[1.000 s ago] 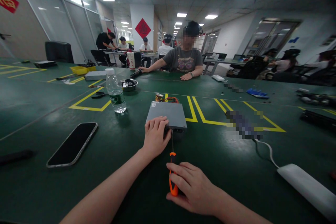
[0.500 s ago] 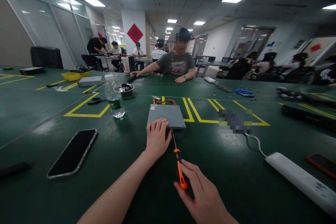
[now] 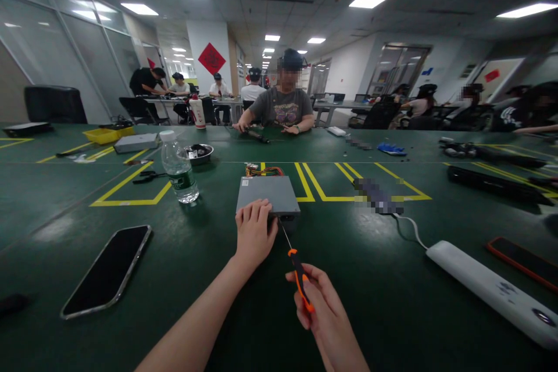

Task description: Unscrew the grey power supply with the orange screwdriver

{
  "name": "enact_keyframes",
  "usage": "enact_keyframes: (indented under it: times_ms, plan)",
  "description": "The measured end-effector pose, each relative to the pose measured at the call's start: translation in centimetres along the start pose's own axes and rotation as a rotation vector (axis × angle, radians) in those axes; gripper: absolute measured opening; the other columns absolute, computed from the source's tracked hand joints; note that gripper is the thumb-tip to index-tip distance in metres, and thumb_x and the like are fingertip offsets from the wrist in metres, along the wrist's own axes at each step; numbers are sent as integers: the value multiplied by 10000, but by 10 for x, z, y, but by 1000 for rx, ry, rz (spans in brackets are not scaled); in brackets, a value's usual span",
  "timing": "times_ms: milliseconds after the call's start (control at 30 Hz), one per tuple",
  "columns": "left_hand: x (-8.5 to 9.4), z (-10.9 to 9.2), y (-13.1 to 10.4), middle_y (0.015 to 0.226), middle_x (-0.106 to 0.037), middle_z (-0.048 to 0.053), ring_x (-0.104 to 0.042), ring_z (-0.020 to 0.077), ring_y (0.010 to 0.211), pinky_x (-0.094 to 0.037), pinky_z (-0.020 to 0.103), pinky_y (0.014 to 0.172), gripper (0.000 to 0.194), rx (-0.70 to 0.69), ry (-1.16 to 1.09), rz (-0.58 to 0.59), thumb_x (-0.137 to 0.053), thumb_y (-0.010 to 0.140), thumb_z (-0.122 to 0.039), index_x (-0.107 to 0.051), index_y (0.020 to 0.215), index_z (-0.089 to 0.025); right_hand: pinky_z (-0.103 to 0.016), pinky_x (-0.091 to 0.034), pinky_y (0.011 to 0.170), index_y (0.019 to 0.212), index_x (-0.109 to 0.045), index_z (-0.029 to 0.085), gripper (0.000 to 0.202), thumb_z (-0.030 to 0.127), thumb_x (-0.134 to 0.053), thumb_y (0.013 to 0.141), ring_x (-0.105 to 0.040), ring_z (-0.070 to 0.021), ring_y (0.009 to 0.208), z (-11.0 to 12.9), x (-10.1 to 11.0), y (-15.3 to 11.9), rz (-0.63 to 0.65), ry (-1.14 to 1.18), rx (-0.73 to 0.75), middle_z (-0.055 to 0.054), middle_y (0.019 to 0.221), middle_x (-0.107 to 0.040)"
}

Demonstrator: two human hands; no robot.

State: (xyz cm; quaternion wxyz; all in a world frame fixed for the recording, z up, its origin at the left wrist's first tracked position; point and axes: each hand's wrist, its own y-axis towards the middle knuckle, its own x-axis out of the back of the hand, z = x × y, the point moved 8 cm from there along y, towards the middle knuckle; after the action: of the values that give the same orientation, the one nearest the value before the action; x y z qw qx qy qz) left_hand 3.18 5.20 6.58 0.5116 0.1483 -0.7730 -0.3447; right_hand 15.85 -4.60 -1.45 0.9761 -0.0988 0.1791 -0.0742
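A grey metal box (image 3: 272,193) with a bundle of coloured wires (image 3: 265,171) at its far side lies on the green table (image 3: 209,250). My left hand (image 3: 255,231) is closed on the box's near left corner, fingers over the top and thumb at the front face. In my right hand (image 3: 320,302) is an orange and black screwdriver (image 3: 300,279), gripped by its handle. Its thin shaft points up and left to the front face of the box, beside my left thumb. Where exactly the tip touches is too small to tell.
A water bottle (image 3: 178,168) and a phone (image 3: 108,267) are on the left, a white power strip (image 3: 488,290) on the right. Farther back are a metal bowl (image 3: 201,154) and a yellow tray (image 3: 107,135). A person (image 3: 285,102) sits opposite.
The view has shifted, so most things sit farther left. My right fingers have closed round the screwdriver handle, which leans more. The person opposite has moved a dark object toward the middle.
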Motion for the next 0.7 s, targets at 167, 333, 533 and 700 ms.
enact_keyframes:
  times_ms: [167, 333, 533, 700]
  plan:
    - [-1, -1, 0, 1166, -575, 59, -455, 248, 1098, -300, 418, 923, 232, -9, 5, -12, -504, 820, -259, -527, 1047, -217, -142, -247, 393, 906, -542, 158, 506, 427, -792, 558, -406, -28, 460, -7, -8, -1, -33, 317, -174, -24, 752, -631]
    - [-1, -1, 0, 1157, -577, 60, -458, 252, 1095, -301, 422, 921, 231, -13, 4, -15, -504, 819, -264, -529, 1045, -220, -126, -211, 362, 857, -549, 140, 487, 377, -812, 524, -378, -12, 420, -12, -14, -1, -41, 445, -254, -24, 700, -633]
    - [-1, -1, 0, 1164, -573, 55, -452, 246, 1101, -297, 418, 928, 237, -14, 2, -5, -505, 821, -267, -523, 1051, -215, -126, -160, 323, 818, -560, 124, 479, 374, -814, 499, -326, 3, 379, -12, -14, -6, -34, 475, -301, -2, 655, -610]
    - [0, -1, 0, 1160, -575, 56, -455, 249, 1094, -299, 420, 930, 231, -11, 3, -8, -504, 819, -266, -525, 1045, -220, -124, -153, 328, 827, -555, 140, 448, 400, -796, 553, -314, 9, 374, -6, 0, -8, -27, 435, -216, 17, 656, -599]
